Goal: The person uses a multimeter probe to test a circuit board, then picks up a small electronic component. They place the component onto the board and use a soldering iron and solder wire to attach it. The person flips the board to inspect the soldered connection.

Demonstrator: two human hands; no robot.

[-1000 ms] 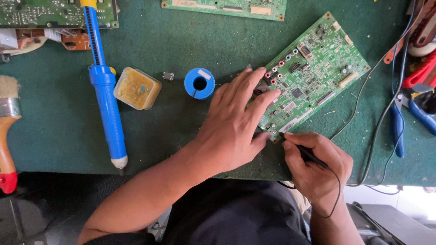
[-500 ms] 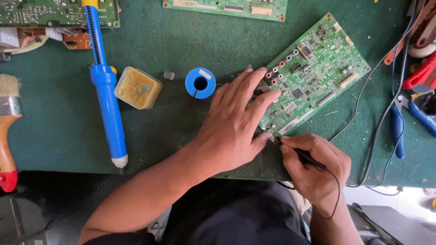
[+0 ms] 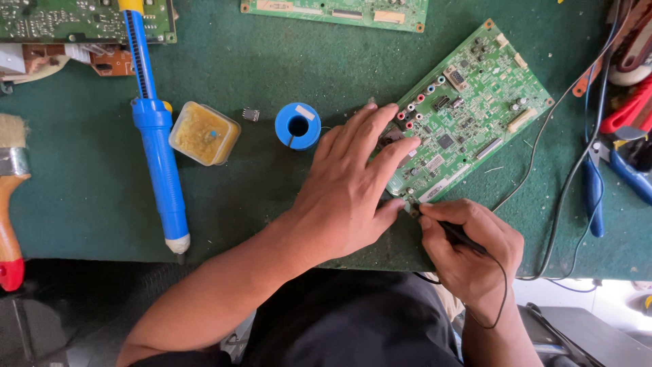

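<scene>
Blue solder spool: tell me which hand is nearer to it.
Left. The left hand lies flat just right of the blue solder spool, fingers on the green circuit board. The right hand holds a black probe farther away, at the board's near corner.

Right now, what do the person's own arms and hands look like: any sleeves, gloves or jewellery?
Both arms are bare to the bottom edge of the picture, with no sleeves showing. The left hand and the right hand wear no gloves, and no rings, watch or bracelet show. Below them there is dark clothing.
</scene>
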